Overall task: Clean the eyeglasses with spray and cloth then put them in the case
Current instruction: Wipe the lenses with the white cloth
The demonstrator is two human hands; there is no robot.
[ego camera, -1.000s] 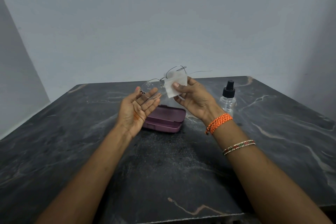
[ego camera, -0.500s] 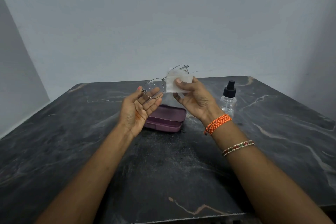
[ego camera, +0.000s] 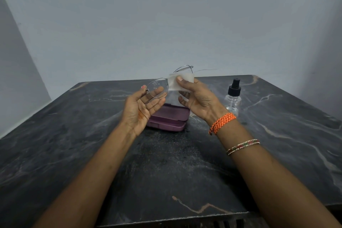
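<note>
The table [ego camera: 92, 135] is dark stone with pale and rust-coloured veins — it stands against a plain grey-blue wall [ego camera: 166, 15]. Above it the left hand [ego camera: 142, 109] supports the eyeglasses [ego camera: 159, 89] with nearly straight fingers, palm up; droplets sit on the left lens. The right hand [ego camera: 198, 102] pinches a white cloth [ego camera: 180, 83] over the other lens. Under the hands lies a closed purple case [ego camera: 170, 118] — a clear spray bottle [ego camera: 233, 98] with black top stands to its right.
</note>
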